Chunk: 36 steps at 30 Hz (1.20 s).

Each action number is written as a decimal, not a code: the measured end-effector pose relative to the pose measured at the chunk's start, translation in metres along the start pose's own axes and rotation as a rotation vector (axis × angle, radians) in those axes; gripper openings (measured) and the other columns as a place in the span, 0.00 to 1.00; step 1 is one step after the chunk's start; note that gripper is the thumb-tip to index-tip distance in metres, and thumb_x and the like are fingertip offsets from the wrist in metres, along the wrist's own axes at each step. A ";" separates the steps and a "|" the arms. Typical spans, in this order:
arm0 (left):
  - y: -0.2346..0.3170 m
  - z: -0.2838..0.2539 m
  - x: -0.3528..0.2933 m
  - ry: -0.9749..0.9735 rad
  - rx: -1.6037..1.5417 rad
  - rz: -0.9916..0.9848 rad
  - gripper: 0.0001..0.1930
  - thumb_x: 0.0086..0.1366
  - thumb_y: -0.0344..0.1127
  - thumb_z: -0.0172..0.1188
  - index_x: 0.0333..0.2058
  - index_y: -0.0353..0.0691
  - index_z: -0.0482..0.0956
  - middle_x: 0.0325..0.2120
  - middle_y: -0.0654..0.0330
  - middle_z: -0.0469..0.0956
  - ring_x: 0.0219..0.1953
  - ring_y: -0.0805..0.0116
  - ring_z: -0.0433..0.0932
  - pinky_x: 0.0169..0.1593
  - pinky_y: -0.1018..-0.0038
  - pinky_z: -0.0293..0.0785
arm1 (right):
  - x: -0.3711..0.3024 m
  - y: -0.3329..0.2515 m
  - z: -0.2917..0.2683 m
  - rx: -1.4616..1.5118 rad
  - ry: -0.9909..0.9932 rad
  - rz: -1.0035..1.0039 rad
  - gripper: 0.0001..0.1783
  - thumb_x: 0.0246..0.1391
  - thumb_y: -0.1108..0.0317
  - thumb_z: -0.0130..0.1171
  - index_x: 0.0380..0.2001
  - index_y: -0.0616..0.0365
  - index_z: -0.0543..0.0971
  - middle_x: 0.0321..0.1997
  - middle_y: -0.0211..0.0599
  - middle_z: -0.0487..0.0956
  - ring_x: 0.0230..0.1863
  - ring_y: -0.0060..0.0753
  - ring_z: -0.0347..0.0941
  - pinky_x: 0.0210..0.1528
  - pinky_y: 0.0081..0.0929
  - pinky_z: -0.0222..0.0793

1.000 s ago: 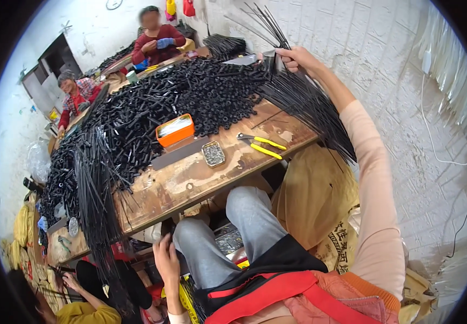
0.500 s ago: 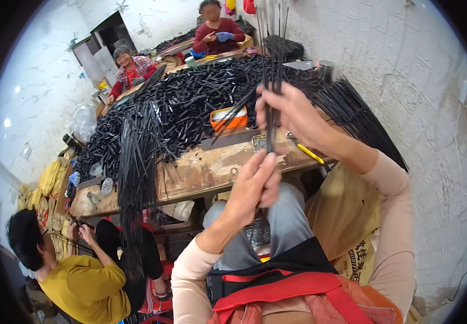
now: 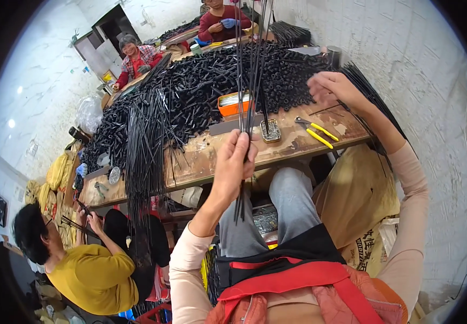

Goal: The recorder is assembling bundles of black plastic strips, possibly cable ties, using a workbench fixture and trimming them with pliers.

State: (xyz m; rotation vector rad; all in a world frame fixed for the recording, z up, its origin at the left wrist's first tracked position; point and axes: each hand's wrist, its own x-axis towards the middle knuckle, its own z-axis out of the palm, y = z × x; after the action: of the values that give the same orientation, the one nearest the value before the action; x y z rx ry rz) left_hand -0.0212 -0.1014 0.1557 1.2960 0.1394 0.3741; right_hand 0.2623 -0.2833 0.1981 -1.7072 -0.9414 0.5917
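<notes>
My left hand (image 3: pixel 235 162) is closed round a bundle of long thin black rods (image 3: pixel 252 75), which stand up above my fist with their lower ends hanging over my lap. Off to the right, my right hand (image 3: pixel 333 89) is apart from the bundle, its fingers loosely bent, a little blurred, with nothing visible in them. Below it lie yellow-handled pliers (image 3: pixel 320 139) on the wooden table (image 3: pixel 201 166). Just beyond my left hand sits a small tin (image 3: pixel 271 131) of tiny metal bits.
A large heap of short black tubes (image 3: pixel 190 102) covers the far table, with an orange box (image 3: pixel 233 109) in front. More black rods hang over the edge (image 3: pixel 144 146) on the left and lean at the right wall. A person in yellow (image 3: pixel 90 278) works at left; two others sit beyond.
My right hand has let go of the rod bundle and moved right. My left hand has shifted left and slightly up with the bundle. The tin and pliers now show fully.
</notes>
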 end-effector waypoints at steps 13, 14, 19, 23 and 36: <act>-0.002 0.014 -0.030 -0.231 -0.306 -0.176 0.28 0.74 0.52 0.38 0.55 0.29 0.66 0.42 0.47 0.77 0.37 0.63 0.79 0.40 0.69 0.76 | 0.006 -0.091 0.119 0.762 -0.461 -0.209 0.28 0.68 0.49 0.39 0.57 0.64 0.65 0.50 0.54 0.75 0.54 0.46 0.74 0.60 0.40 0.67; 0.006 0.016 -0.029 -0.305 -0.371 -0.202 0.31 0.73 0.53 0.38 0.57 0.27 0.64 0.49 0.43 0.75 0.45 0.57 0.79 0.49 0.63 0.77 | -0.009 -0.096 0.119 0.694 -0.434 -0.162 0.32 0.67 0.46 0.39 0.58 0.65 0.64 0.50 0.52 0.75 0.55 0.45 0.73 0.60 0.39 0.67; 0.015 0.026 -0.020 -0.292 -0.456 -0.270 0.27 0.73 0.47 0.43 0.56 0.26 0.64 0.50 0.42 0.74 0.48 0.53 0.78 0.53 0.58 0.75 | -0.008 -0.067 0.061 0.431 -0.142 -0.151 0.34 0.66 0.43 0.38 0.59 0.63 0.67 0.48 0.48 0.77 0.50 0.38 0.76 0.55 0.33 0.71; 0.030 0.010 -0.034 -0.068 -0.076 -0.185 0.17 0.71 0.33 0.48 0.53 0.28 0.68 0.49 0.44 0.75 0.48 0.54 0.79 0.51 0.61 0.77 | 0.024 -0.022 -0.010 0.132 -0.142 -0.060 0.30 0.66 0.46 0.42 0.56 0.63 0.69 0.42 0.45 0.79 0.41 0.33 0.79 0.45 0.26 0.76; 0.043 0.018 -0.037 -0.022 -0.122 -0.145 0.14 0.70 0.29 0.50 0.51 0.28 0.71 0.41 0.47 0.79 0.41 0.58 0.82 0.49 0.61 0.80 | 0.011 0.226 -0.123 -1.209 0.629 0.200 0.09 0.48 0.68 0.56 0.30 0.63 0.77 0.35 0.59 0.79 0.37 0.62 0.77 0.41 0.51 0.74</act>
State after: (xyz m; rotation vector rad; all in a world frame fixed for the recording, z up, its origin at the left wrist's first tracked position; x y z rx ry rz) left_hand -0.0583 -0.1205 0.1980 1.1622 0.1879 0.2406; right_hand 0.4308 -0.3744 0.0262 -2.8152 -0.6622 -0.5544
